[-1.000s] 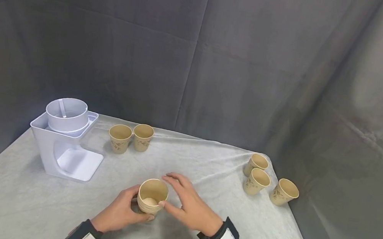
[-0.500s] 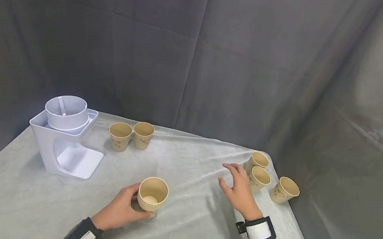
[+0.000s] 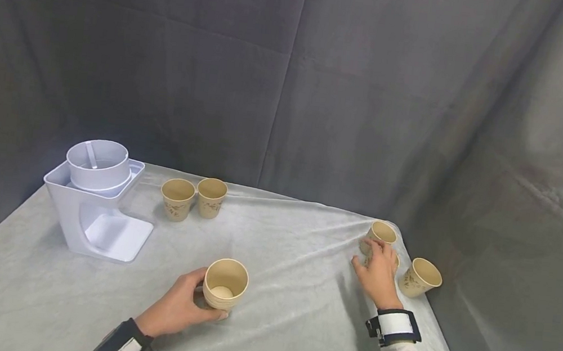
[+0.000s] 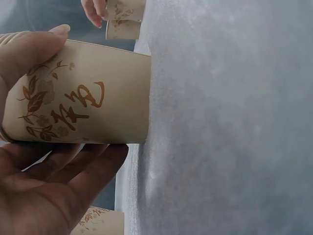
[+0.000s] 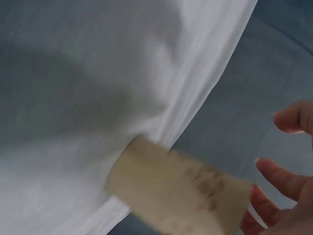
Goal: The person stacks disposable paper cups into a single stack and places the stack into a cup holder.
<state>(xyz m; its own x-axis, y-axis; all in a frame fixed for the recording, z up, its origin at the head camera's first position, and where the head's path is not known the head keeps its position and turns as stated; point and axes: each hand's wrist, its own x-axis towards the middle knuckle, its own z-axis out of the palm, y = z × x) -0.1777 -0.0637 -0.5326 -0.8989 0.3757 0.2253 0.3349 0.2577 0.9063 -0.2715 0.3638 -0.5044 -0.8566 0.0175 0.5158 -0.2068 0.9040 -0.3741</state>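
My left hand (image 3: pixel 179 307) grips a stack of nested beige paper cups (image 3: pixel 225 286) at front centre, thumb on the near side. In the left wrist view the lowest cup (image 4: pixel 88 93) of this stack shows brown leaf and character print, and its base is at the cloth. At the right, my right hand (image 3: pixel 380 272) reaches over a paper cup (image 3: pixel 397 261) and hides most of it. In the right wrist view the fingertips (image 5: pixel 279 178) are at the rim of a blurred cup (image 5: pixel 176 191), with the thumb apart from it. Another cup (image 3: pixel 382 230) stands just behind.
A single paper cup (image 3: pixel 420 276) stands near the cloth's right edge. Two more cups, one left (image 3: pixel 177 199) and one right (image 3: pixel 211 197), stand at the back. A white stand (image 3: pixel 98 226) bearing a round container (image 3: pixel 99 166) is at left. Grey curtains enclose the table.
My right hand has left the stack and moved right and away from me to the cups there. My left hand keeps hold of the stack in about the same place.
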